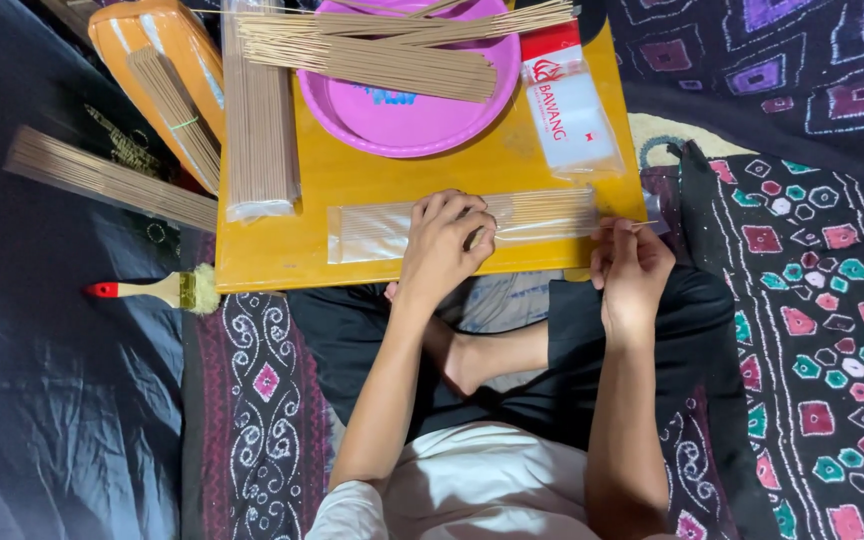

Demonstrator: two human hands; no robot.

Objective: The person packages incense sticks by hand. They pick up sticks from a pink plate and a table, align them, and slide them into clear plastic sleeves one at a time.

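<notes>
A long clear plastic sleeve [372,232] lies along the near edge of a low yellow board [402,175], with thin brown incense sticks [547,210] partly inside its right end. My left hand [444,245] presses down on the middle of the sleeve, fingers curled over it. At the sleeve's open right end, my right hand [632,265] pinches the ends of the sticks at the board's edge.
A pink round tray [402,110] with loose sticks stands at the back of the board, a red-and-clear packet [567,100] to its right. Stick bundles [260,120] lie left, more on an orange tray [167,70]. A red-handled brush [157,290] lies on the dark cloth.
</notes>
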